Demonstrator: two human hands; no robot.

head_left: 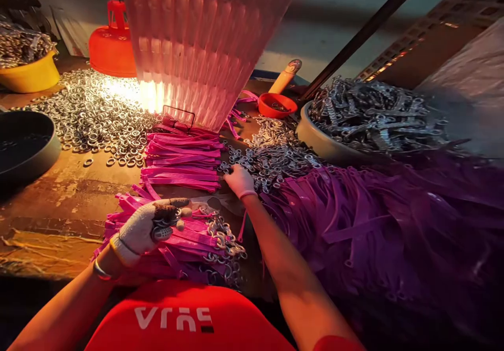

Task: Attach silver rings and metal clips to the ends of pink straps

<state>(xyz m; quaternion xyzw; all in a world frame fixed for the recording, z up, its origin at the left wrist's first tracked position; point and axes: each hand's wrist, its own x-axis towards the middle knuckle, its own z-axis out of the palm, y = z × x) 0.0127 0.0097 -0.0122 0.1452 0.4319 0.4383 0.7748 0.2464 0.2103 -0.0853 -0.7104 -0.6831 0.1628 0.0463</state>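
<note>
At the far left, a yellow bowl of metal parts stands behind a dark pan on the desk. Next comes a loose heap of metal rings, lit by a red lamp. The left hand is gloved and half open, cupped around small dark metal pieces, above a near bundle of pink straps with rings at its right end. Beyond lies a neater stack of pink straps, below a clear ribbed sheet. The right hand reaches to that stack's right end, fingers drawn together; what they pinch cannot be told. Beside it are metal clasps, a small red bowl behind them, then a wide bowl heaped with metal clips and a pile of purple straps.
</note>
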